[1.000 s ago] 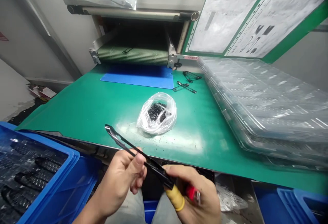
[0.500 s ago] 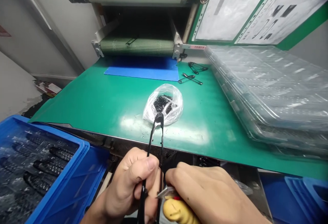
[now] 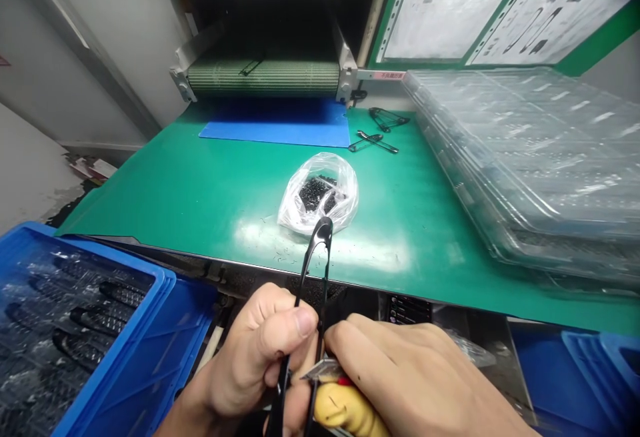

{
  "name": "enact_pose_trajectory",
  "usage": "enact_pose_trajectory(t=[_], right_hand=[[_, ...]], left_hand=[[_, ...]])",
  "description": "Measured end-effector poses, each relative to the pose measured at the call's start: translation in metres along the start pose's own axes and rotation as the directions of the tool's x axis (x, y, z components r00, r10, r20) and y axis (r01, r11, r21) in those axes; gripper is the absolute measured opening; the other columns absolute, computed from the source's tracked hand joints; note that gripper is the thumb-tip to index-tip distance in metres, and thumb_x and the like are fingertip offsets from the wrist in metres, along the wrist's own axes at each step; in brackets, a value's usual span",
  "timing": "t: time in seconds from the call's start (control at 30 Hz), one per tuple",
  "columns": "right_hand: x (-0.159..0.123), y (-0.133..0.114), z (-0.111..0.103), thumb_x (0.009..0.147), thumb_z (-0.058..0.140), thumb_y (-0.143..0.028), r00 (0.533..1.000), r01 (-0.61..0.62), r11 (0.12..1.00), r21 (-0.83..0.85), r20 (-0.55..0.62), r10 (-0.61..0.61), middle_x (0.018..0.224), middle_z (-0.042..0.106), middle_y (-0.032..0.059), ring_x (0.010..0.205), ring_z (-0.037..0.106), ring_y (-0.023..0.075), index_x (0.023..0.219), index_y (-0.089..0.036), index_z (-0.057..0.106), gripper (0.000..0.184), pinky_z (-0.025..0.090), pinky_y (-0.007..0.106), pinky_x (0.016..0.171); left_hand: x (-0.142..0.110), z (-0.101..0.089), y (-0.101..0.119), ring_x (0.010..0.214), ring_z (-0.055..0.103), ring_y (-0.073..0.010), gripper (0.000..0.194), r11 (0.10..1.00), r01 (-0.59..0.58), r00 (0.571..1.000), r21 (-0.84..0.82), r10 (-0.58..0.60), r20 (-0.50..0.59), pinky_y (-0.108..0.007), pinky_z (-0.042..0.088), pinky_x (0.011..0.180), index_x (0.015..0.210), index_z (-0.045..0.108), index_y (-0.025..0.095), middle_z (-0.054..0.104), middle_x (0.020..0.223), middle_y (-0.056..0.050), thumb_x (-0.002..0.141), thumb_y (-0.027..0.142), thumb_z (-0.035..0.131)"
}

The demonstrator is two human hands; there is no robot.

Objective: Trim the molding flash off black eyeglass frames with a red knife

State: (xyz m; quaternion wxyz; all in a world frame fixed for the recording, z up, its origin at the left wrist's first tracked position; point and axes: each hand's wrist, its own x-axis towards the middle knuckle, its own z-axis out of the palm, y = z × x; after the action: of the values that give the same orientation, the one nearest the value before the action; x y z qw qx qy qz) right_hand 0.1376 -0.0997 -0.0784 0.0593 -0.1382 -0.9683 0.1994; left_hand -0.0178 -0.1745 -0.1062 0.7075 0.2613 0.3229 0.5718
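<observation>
My left hand (image 3: 270, 340) is closed around a long, narrow black plastic frame (image 3: 325, 227), thumb pressed on one of its two side arms. The frame's rounded end points away from me, in front of a clear plastic bag (image 3: 290, 214) holding small black bits (image 3: 314, 192). My right hand (image 3: 400, 370) grips a knife with a thin pointed blade (image 3: 325, 369); its handle is hidden in the palm. A yellow finger cover (image 3: 343, 407) is on the right thumb. The blade lies against or very near the frame's right arm; exact contact is unclear.
Several black frame pieces (image 3: 377, 137) lie behind the bag on the green tabletop (image 3: 240, 184). A conveyor (image 3: 265, 78) stands at the back with a blue sheet (image 3: 275, 127) below. Clear trays (image 3: 505, 177) are stacked right; a blue bin (image 3: 165, 290) with black parts is left.
The view has tilted down slightly, so the table and conveyor sit higher. The black frame and my left hand appear a little farther right. Both grips stay the same.
</observation>
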Motion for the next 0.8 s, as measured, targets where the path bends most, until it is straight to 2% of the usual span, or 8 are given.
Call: enact_pose_trajectory(t=[0.13,0.3,0.43,0.57,0.67,0.7,0.73,0.8], right_hand=[[-0.002,0.003,0.002,0.096,0.042,-0.034,1.0,-0.008,0.999,0.037,0.021,0.007,0.079,0.062,0.0031,0.062,0.057,0.0175,0.093,-0.021,0.052,0.017,0.041,0.025,0.049],[-0.008,0.007,0.004,0.097,0.04,-0.038,0.999,-0.006,0.999,0.04,-0.034,0.007,0.074,0.061,0.0029,0.057,0.054,0.0167,0.091,-0.021,0.052,0.022,0.036,0.026,0.046],[-0.007,0.008,0.011,0.098,0.039,-0.04,0.998,-0.011,0.998,0.063,-0.059,0.015,0.068,0.058,0.0008,0.05,0.049,0.0144,0.083,-0.021,0.049,0.026,0.03,0.027,0.042],[-0.005,0.013,0.011,0.1,0.028,-0.044,0.995,-0.001,0.988,0.156,-0.103,0.017,0.058,0.05,-0.0026,0.043,0.043,0.011,0.069,-0.022,0.037,0.039,0.028,0.026,0.041],[-0.008,0.018,0.003,0.101,0.026,-0.043,0.962,-0.013,0.983,0.183,-0.266,0.062,0.056,0.047,-0.0051,0.043,0.043,0.0087,0.071,-0.022,0.036,0.038,0.03,0.024,0.042],[-0.009,0.019,0.0,0.101,0.028,-0.042,0.942,-0.025,0.982,0.189,-0.323,0.086,0.056,0.047,-0.0059,0.043,0.044,0.0081,0.073,-0.022,0.038,0.036,0.03,0.022,0.043],[-0.011,0.019,-0.002,0.101,0.03,-0.041,0.927,-0.039,0.981,0.191,-0.359,0.107,0.056,0.046,-0.0065,0.042,0.045,0.0076,0.076,-0.022,0.039,0.033,0.031,0.022,0.043],[-0.013,0.014,-0.002,0.1,0.034,-0.042,0.915,-0.084,0.982,0.169,-0.377,0.143,0.054,0.046,-0.0072,0.041,0.046,0.0079,0.079,-0.023,0.04,0.029,0.031,0.021,0.041]], left_hand=[[0.002,0.002,0.001,0.021,0.025,-0.0021,0.06,0.999,0.03,0.999,-0.025,-0.029,0.025,-0.016,0.012,0.025,0.036,0.022,0.02,0.035,0.027,0.002,0.086,0.039,0.049],[0.005,0.006,-0.002,0.022,0.028,-0.0036,0.06,0.997,0.069,0.998,-0.043,-0.069,0.005,-0.016,0.017,0.026,0.034,0.028,0.019,0.033,0.026,0.002,0.087,0.039,0.047],[0.01,0.003,-0.01,0.021,0.027,-0.004,0.057,0.998,-0.028,0.999,-0.056,0.027,-0.017,-0.016,0.018,0.027,0.04,0.024,0.02,0.032,0.025,0.004,0.088,0.042,0.047],[0.012,0.001,-0.012,0.02,0.025,-0.0042,0.052,0.994,-0.067,0.994,-0.083,0.073,0.08,-0.016,0.017,0.024,0.047,0.026,0.021,0.036,0.03,0.004,0.091,0.042,0.042],[0.009,0.002,-0.012,0.023,0.036,-0.0065,0.05,0.986,-0.161,0.984,0.038,0.164,-0.076,-0.017,0.021,0.023,0.049,0.035,0.02,0.052,0.039,0.0,0.09,0.047,0.046],[0.008,0.002,-0.013,0.028,0.044,-0.009,0.05,0.955,-0.244,0.945,0.17,0.274,-0.18,-0.018,0.028,0.025,0.05,0.04,0.019,0.058,0.044,-0.002,0.088,0.05,0.049],[0.006,0.002,-0.017,0.035,0.053,-0.0121,0.049,0.884,-0.328,0.87,0.334,0.42,-0.257,-0.02,0.038,0.031,0.051,0.045,0.018,0.063,0.049,-0.004,0.087,0.052,0.051],[0.002,-0.001,-0.026,0.049,0.062,-0.0172,0.048,0.653,-0.424,0.661,0.627,0.697,-0.278,-0.028,0.052,0.049,0.052,0.053,0.019,0.067,0.056,-0.005,0.084,0.054,0.055]])
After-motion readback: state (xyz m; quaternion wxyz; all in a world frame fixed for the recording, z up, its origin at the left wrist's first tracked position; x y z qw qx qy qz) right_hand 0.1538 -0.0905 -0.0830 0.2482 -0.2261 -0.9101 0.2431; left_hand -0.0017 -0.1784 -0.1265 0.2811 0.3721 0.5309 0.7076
